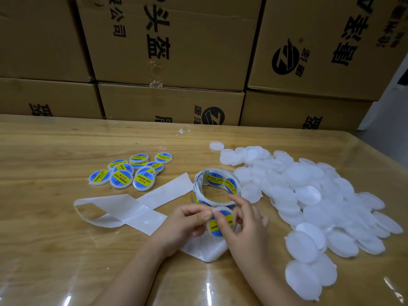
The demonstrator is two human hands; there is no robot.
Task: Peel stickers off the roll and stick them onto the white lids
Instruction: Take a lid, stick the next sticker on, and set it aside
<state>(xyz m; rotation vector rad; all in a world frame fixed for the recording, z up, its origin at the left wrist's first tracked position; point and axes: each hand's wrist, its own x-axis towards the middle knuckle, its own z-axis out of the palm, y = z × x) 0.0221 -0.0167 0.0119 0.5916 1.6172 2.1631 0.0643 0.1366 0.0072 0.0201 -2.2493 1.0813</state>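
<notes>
Both hands hold one white lid point(221, 211) just in front of the sticker roll point(216, 186). A blue and yellow sticker point(215, 226) lies on that lid. My left hand point(187, 221) pinches the lid's left edge with thumb and fingers. My right hand point(245, 224) grips the lid from the right, and its thumb presses on the sticker. The roll stands on the table with blue and yellow stickers showing on its inner side. Its empty white backing strip point(141, 206) trails off to the left.
A big heap of plain white lids point(309, 195) covers the table's right side. Several stickered lids point(130, 171) lie grouped at the left. Stacked cardboard boxes point(172, 51) wall off the table's far edge. The wooden table point(44, 250) has a glossy clear cover.
</notes>
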